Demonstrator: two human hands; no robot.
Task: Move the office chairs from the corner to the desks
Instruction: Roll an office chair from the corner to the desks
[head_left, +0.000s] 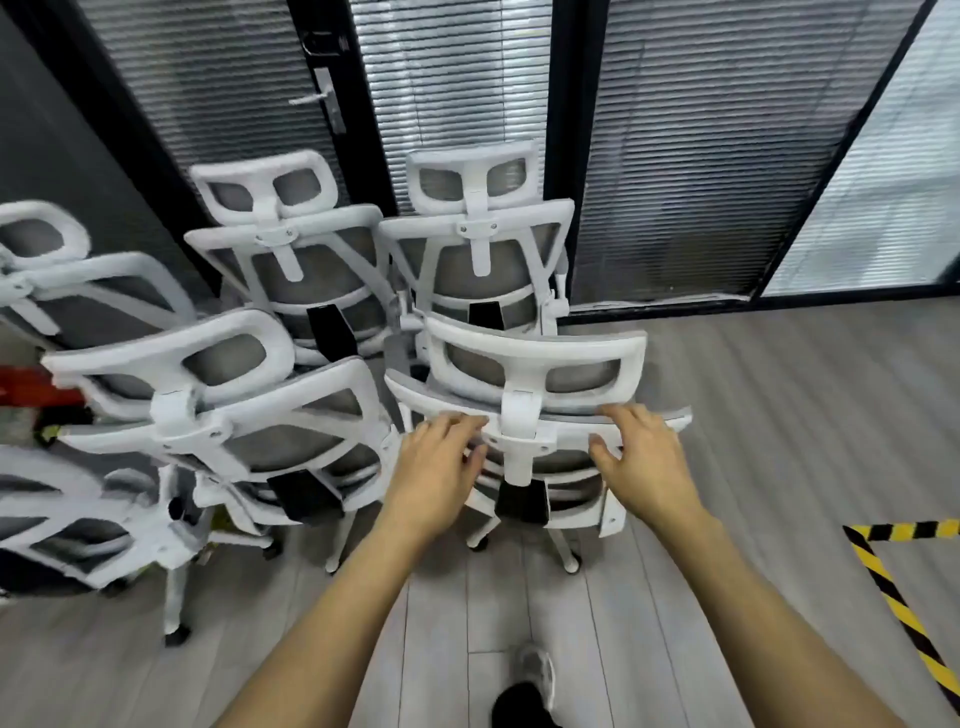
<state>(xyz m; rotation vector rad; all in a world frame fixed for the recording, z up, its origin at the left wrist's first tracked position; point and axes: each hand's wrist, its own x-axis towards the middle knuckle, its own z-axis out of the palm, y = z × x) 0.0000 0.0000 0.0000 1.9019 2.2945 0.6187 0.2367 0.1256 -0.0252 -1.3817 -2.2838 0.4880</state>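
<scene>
A cluster of white-framed office chairs with grey mesh backs and headrests is seen packed into a corner, against black-framed glass partitions (587, 156) lined with grey horizontal blinds. The nearest white plastic chair with grey mesh back (524, 400) is turned with its back to the viewer, at the right front of the group, its white star base and small castors standing on the pale grey wood-grain plank floor (753, 415).

The left hand (441, 467) is laid on the curved top rail of that chair's backrest, left of the central white headrest post, with the fingers (462, 423) curled over the smooth plastic edge. The right hand (644, 462) is set on the same rail to the right of the post, fingers spread slightly and bent over the top (thumb underneath the rim). A firm clamp cannot be confirmed for either hand; contact with the rail is visible.

A second white mesh chair (218, 410) stands just beside it on the left, tilted, and two more (291, 249) are lined up behind. Yellow-and-black striped hazard tape (893, 582) is stuck to the floor at the right.
</scene>
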